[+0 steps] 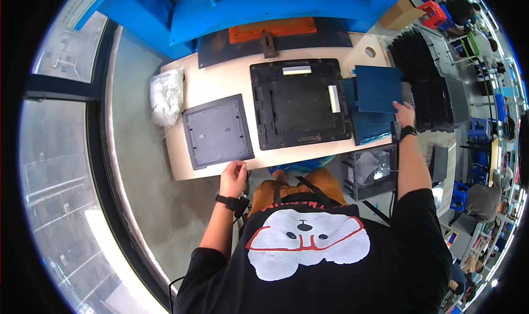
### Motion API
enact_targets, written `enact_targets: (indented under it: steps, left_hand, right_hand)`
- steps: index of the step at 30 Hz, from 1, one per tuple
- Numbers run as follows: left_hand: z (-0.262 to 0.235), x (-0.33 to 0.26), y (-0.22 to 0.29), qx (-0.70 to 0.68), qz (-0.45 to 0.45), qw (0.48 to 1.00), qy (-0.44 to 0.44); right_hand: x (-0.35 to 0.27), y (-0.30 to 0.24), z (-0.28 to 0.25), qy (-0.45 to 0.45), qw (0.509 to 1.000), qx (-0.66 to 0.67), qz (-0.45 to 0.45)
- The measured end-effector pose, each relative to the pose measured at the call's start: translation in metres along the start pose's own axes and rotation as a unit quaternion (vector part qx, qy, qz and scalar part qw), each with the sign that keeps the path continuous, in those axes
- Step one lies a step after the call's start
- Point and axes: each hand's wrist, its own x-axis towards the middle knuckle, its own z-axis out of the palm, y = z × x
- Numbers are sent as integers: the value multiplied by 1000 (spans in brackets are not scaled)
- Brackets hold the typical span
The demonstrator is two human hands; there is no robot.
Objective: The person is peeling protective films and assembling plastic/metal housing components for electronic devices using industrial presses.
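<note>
My right hand [405, 113] grips the near right corner of a dark blue rectangular sheet [378, 88], thumb over its edge. Under that sheet lies another blue, glossy sheet [370, 128] at the table's right side. My left hand [235, 177] is curled closed by the front edge of the table, just below a flat grey square panel [216, 131]. Whether anything sits between its fingers is hidden. Between the hands lies a larger black square frame tray [264, 139], with a white strip [296, 70] at its far side and another white strip [334, 98] at its right.
A blue machine [264, 16] with an orange bar [273, 30] stands behind the pale table [204, 82]. White bundled material [166, 97] lies at the left edge. Stacked black panels [427, 88] stand at the right, and a grey crate [363, 190] sits below the table. Other people work far right.
</note>
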Motion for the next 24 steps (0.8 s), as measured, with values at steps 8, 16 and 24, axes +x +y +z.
enact_targets:
  steps: [8,16,24]
  left_hand:
    - [-23,22,-28,293,102,923,230]
    - [-99,48,-85,233,60,922,304]
    - [-142,81,-85,239,100,953,158]
  right_hand:
    - [-57,-40,4,-121,959,242,80]
    - [-91,-46,27,72,904,-393,-151]
    - [-349,-210,239,-385,721,-184,-546]
